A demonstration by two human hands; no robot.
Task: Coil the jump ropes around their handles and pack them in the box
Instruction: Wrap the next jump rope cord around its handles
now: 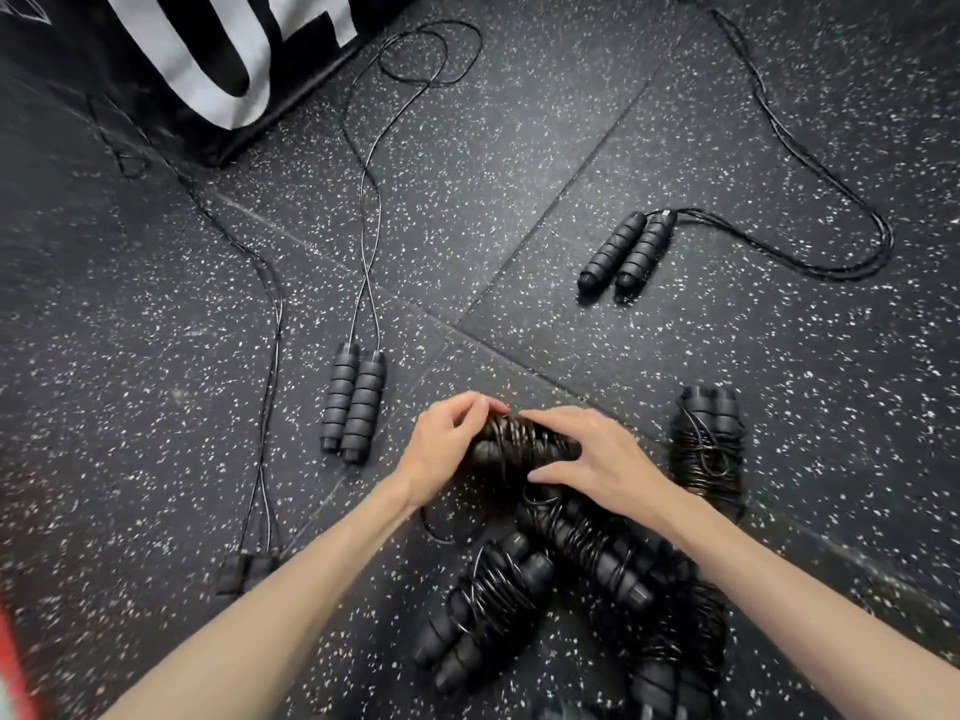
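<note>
Left hand (447, 444) and right hand (592, 454) both grip black foam-handled rope bundle (519, 446), finishing coil; next tuck cord end, then box it

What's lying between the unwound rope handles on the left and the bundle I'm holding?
Only bare speckled floor, in the head view, separates the handle pair from the bundle.

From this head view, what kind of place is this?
Probably a gym or fitness studio: black speckled rubber floor tiles, several black jump ropes, one uncoiled, others already coiled, and a black-and-white banner. Both hands grip a rope bundle.
</note>
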